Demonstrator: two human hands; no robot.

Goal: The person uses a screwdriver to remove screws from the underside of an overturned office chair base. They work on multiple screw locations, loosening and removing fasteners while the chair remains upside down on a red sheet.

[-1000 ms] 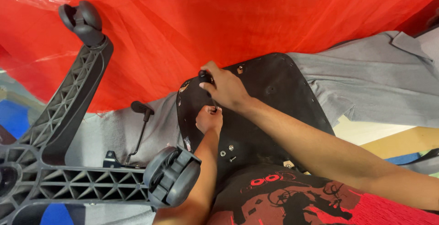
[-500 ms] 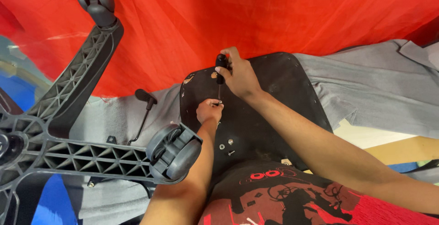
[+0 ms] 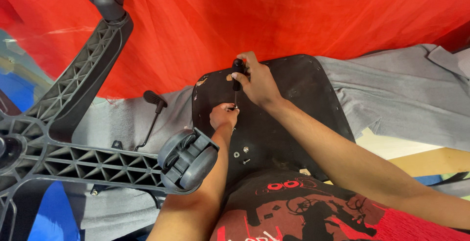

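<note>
Above the black seat panel (image 3: 289, 108) hangs a bright red sheet (image 3: 254, 15), with plain grey fabric (image 3: 406, 94) beside it. Left of the panel stands a dark grey chair base (image 3: 73, 118); below it, a black shirt (image 3: 313, 211) with red print.

Screwdriver (image 3: 236, 77): black handle, thin dark shaft, held near upright in the right hand (image 3: 258, 84), tip down at the fingertips of the left hand (image 3: 223, 116). Black board (image 3: 274, 123): flat, dark, scuffed, lying beneath both hands. Small silver screws (image 3: 241, 152) lie loose on it, just below the left hand.
</note>
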